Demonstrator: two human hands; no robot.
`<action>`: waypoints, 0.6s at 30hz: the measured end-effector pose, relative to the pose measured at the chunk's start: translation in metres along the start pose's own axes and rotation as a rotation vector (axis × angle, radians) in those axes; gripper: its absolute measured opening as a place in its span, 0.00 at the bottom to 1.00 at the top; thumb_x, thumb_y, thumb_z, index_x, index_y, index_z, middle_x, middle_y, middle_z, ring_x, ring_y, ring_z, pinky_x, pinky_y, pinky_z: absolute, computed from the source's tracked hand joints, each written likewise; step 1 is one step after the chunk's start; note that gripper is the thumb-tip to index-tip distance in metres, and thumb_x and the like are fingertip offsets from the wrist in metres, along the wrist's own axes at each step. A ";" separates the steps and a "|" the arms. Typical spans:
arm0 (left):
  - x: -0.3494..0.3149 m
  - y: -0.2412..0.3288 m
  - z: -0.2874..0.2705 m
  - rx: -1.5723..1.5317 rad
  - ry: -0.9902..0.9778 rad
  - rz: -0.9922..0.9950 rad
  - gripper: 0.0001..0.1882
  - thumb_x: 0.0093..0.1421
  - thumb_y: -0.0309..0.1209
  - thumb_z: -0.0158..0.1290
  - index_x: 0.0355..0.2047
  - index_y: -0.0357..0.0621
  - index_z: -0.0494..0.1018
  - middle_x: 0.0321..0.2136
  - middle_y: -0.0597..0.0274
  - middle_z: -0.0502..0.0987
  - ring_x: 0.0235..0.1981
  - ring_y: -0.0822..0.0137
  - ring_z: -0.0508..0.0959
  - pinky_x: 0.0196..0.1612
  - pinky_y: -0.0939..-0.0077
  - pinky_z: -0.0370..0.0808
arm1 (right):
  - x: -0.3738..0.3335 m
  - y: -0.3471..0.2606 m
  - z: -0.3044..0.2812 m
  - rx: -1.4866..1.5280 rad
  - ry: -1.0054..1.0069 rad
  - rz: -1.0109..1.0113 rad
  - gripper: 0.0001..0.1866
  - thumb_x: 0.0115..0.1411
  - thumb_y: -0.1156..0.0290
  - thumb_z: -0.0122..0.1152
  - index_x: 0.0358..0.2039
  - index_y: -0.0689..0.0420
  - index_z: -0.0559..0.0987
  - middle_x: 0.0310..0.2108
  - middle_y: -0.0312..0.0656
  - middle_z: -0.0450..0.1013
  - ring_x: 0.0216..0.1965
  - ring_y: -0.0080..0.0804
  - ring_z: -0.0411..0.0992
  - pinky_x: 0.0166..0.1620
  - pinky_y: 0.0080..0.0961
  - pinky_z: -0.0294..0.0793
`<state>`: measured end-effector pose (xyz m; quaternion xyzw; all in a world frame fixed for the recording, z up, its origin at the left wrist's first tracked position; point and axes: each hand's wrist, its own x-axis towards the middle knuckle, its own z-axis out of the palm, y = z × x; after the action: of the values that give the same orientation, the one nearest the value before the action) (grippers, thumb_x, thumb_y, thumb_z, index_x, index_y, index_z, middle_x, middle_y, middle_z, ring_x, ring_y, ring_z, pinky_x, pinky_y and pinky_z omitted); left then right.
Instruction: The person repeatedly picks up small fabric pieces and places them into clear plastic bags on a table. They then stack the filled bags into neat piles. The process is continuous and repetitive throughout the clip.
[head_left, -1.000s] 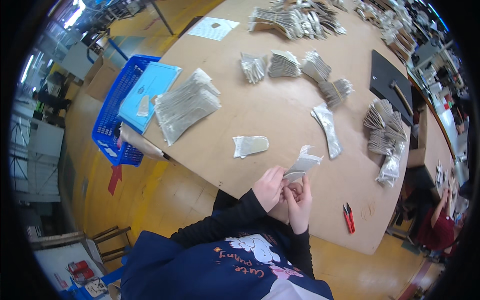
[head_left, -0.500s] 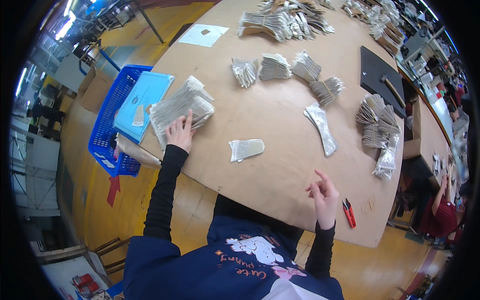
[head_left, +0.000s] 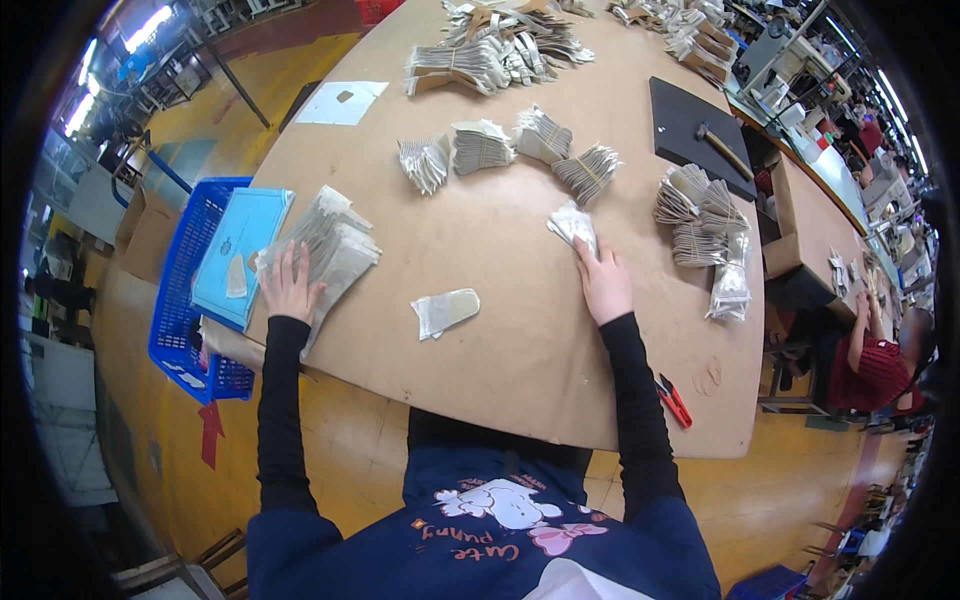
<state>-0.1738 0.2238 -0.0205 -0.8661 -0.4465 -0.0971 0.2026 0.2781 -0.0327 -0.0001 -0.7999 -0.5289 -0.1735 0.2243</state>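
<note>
My left hand (head_left: 292, 285) lies with fingers spread on the near left side of a fanned stack of grey-white fabric pieces (head_left: 340, 235) at the table's left. Toward the right, my right hand (head_left: 605, 285) rests its stretched fingers on the near end of a small whitish fabric stack (head_left: 572, 222), partly covering it. Between my hands a single fabric piece (head_left: 445, 313) with a beige rounded end lies flat. Beyond them stand several banded or fanned fabric bundles (head_left: 483, 146).
A blue basket (head_left: 170, 310) with a light-blue folder (head_left: 238, 255) stands at the left edge. Rightward are banded bundles (head_left: 700, 245), a black board (head_left: 690, 130) with a hammer (head_left: 725, 150), and red snips (head_left: 675, 402). More bundles (head_left: 455, 68) lie far off. Another person (head_left: 880, 355) sits at right.
My right hand has moved forward from above the table's near edge onto the small whitish stack. My left hand has shifted to the stack's left side, its fingers spreading. The view has shifted.
</note>
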 end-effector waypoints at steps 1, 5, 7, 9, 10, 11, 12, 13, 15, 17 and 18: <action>-0.004 0.002 -0.011 -0.006 0.018 -0.018 0.43 0.59 0.53 0.55 0.71 0.59 0.53 0.72 0.67 0.50 0.70 0.56 0.52 0.67 0.39 0.48 | -0.011 -0.006 -0.004 -0.010 -0.209 0.092 0.20 0.62 0.66 0.61 0.52 0.59 0.76 0.47 0.56 0.75 0.37 0.51 0.77 0.42 0.41 0.77; -0.024 0.039 -0.056 -0.093 -0.011 -0.043 0.42 0.58 0.50 0.57 0.70 0.58 0.56 0.71 0.65 0.52 0.71 0.56 0.51 0.69 0.41 0.44 | -0.049 -0.030 -0.052 -0.081 -0.640 0.346 0.15 0.63 0.64 0.59 0.46 0.59 0.77 0.37 0.52 0.77 0.35 0.52 0.78 0.37 0.43 0.78; -0.031 0.060 -0.070 -0.161 -0.008 0.098 0.40 0.57 0.46 0.59 0.69 0.58 0.58 0.71 0.63 0.52 0.71 0.57 0.52 0.69 0.42 0.43 | -0.055 -0.037 -0.075 -0.065 -0.727 0.288 0.15 0.63 0.64 0.58 0.47 0.56 0.78 0.35 0.50 0.78 0.34 0.51 0.78 0.35 0.44 0.77; -0.030 0.070 -0.078 -0.212 -0.029 0.134 0.39 0.57 0.42 0.60 0.68 0.58 0.60 0.70 0.61 0.53 0.71 0.57 0.53 0.69 0.44 0.43 | -0.054 -0.032 -0.093 -0.033 -0.732 0.220 0.16 0.63 0.66 0.57 0.51 0.54 0.79 0.34 0.47 0.79 0.32 0.49 0.78 0.33 0.45 0.76; -0.027 0.072 -0.080 -0.225 -0.050 0.102 0.38 0.57 0.41 0.61 0.68 0.58 0.61 0.70 0.60 0.54 0.71 0.58 0.53 0.69 0.45 0.44 | -0.054 -0.026 -0.099 0.059 -0.737 0.229 0.19 0.59 0.72 0.58 0.52 0.51 0.79 0.47 0.48 0.77 0.44 0.47 0.77 0.44 0.43 0.77; -0.025 0.073 -0.080 -0.236 -0.067 0.070 0.38 0.56 0.39 0.61 0.67 0.58 0.62 0.70 0.59 0.55 0.71 0.58 0.53 0.69 0.46 0.45 | -0.052 -0.022 -0.098 0.024 -0.637 0.016 0.19 0.58 0.72 0.58 0.51 0.49 0.79 0.48 0.46 0.76 0.47 0.46 0.75 0.49 0.44 0.74; -0.023 0.075 -0.080 -0.236 -0.107 0.013 0.36 0.56 0.38 0.61 0.65 0.54 0.64 0.68 0.59 0.59 0.69 0.58 0.56 0.68 0.45 0.47 | -0.049 -0.014 -0.096 0.017 -0.521 -0.197 0.19 0.57 0.73 0.59 0.51 0.48 0.79 0.49 0.44 0.75 0.51 0.44 0.73 0.54 0.44 0.71; -0.021 0.078 -0.079 -0.340 -0.061 0.037 0.35 0.57 0.36 0.60 0.65 0.52 0.64 0.67 0.58 0.61 0.69 0.56 0.57 0.68 0.46 0.48 | -0.048 -0.008 -0.091 0.023 -0.377 -0.395 0.20 0.55 0.73 0.59 0.50 0.47 0.79 0.50 0.42 0.74 0.54 0.43 0.70 0.59 0.45 0.68; -0.024 0.093 -0.077 -0.541 -0.142 0.035 0.34 0.57 0.33 0.59 0.65 0.50 0.65 0.64 0.57 0.65 0.67 0.52 0.60 0.69 0.47 0.50 | -0.053 -0.006 -0.075 0.064 -0.403 -0.321 0.21 0.53 0.75 0.60 0.49 0.47 0.79 0.51 0.41 0.72 0.57 0.42 0.66 0.64 0.47 0.61; -0.030 0.131 -0.071 -0.769 -0.056 0.107 0.33 0.57 0.31 0.59 0.64 0.46 0.65 0.61 0.53 0.68 0.63 0.49 0.65 0.66 0.53 0.58 | -0.059 0.000 -0.065 0.077 -0.387 -0.227 0.21 0.52 0.76 0.61 0.48 0.48 0.78 0.50 0.40 0.71 0.57 0.41 0.65 0.66 0.48 0.58; -0.031 0.153 -0.068 -0.847 -0.086 0.106 0.33 0.57 0.31 0.60 0.64 0.45 0.65 0.59 0.52 0.69 0.62 0.48 0.66 0.65 0.55 0.61 | -0.064 0.005 -0.063 0.068 -0.374 -0.168 0.21 0.51 0.76 0.61 0.48 0.50 0.78 0.48 0.40 0.71 0.56 0.42 0.66 0.66 0.47 0.59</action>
<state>-0.0664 0.0919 -0.0109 -0.8978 -0.3301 -0.2251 -0.1853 0.2561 -0.1172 0.0188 -0.7633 -0.6316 -0.0222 0.1338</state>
